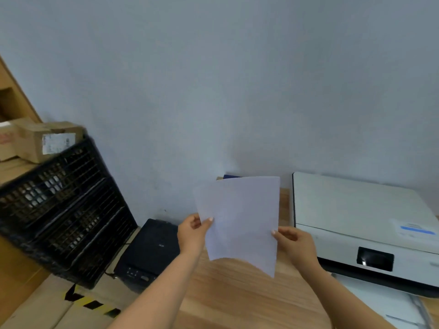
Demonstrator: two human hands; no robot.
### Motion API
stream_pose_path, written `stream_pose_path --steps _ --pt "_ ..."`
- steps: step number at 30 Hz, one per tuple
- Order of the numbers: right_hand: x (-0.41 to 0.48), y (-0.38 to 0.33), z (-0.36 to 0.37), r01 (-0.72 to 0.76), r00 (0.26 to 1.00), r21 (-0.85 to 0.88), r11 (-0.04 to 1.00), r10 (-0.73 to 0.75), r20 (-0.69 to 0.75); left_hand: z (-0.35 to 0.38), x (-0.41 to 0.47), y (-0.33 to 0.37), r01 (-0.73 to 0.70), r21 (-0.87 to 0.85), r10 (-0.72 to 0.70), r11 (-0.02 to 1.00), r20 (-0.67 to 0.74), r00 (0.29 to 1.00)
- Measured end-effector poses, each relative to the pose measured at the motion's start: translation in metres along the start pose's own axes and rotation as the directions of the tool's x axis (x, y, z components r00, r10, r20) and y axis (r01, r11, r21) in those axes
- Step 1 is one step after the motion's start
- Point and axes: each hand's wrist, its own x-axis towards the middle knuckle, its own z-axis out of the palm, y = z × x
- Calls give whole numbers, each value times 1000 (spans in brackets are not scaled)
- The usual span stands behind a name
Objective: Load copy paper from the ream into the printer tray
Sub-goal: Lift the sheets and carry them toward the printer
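A: Report the nearest items.
B: Light wooden tabletop (237, 300). Above it, two bare hands hold a thin stack of white copy paper (240, 222), raised off the surface and roughly upright.
A: Finger state?
B: Left hand (193, 233): thumb in front, fingers behind, closed on the stack's left edge. Right hand (295, 245): closed the same way on the lower right edge. The sheets are fanned slightly out of line.
A: Printer position?
B: The white flatbed printer with black front panel (365, 224) sits right of the paper, lid down. Its pale paper tray (389, 305) extends toward the viewer.
A: Further items?
B: A black printer (152, 250) sits lower left; black lattice plastic crates (64, 210) beyond it; a brown cardboard box (45, 141) on top.
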Motion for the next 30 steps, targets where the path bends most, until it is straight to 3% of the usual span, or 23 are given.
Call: stream_pose_path --steps 4,12,19,23,30 --pt "2 0 13 39 999 -78 996 -42 -31 4 6 1 -14 37 15 999 -23 1000" --pt "5 23 23 -52 999 -182 982 48 -24 4 11 -30 -12 150 -4 989 105 994" --pt "29 -1 29 34 997 -262 964 -51 -55 7 36 -8 -118 183 91 976 149 985" --pt "30 8 35 -1 998 -300 954 -18 -62 6 41 -18 -104 247 50 963 217 975" --pt "40 5 34 7 996 -344 939 -38 -85 8 58 -12 -124 222 72 967 230 971"
